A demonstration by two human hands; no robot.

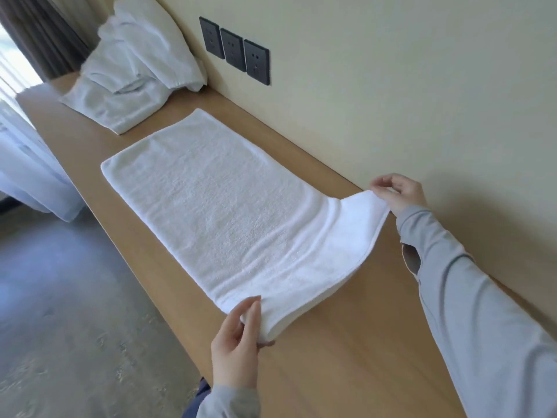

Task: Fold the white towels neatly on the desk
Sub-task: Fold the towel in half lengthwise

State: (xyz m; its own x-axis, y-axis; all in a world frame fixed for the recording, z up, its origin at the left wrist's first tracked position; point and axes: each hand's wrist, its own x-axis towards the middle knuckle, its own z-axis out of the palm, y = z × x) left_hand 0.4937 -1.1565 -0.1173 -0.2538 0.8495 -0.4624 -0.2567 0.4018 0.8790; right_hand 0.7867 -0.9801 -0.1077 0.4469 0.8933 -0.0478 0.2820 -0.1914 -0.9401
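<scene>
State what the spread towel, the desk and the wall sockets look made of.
The spread towel: white terry cotton, probably; looped, nubby pile and a stitched hem. The desk: light wood or wood-look laminate, matt; faint straight grain. The wall sockets: dark grey plastic, likely, with a smooth satin face.

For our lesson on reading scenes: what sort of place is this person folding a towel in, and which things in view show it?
Probably a hotel room: a long wooden desk running along the wall, three dark wall sockets above it, and a heap of white towels beyond the spread towel.
</scene>
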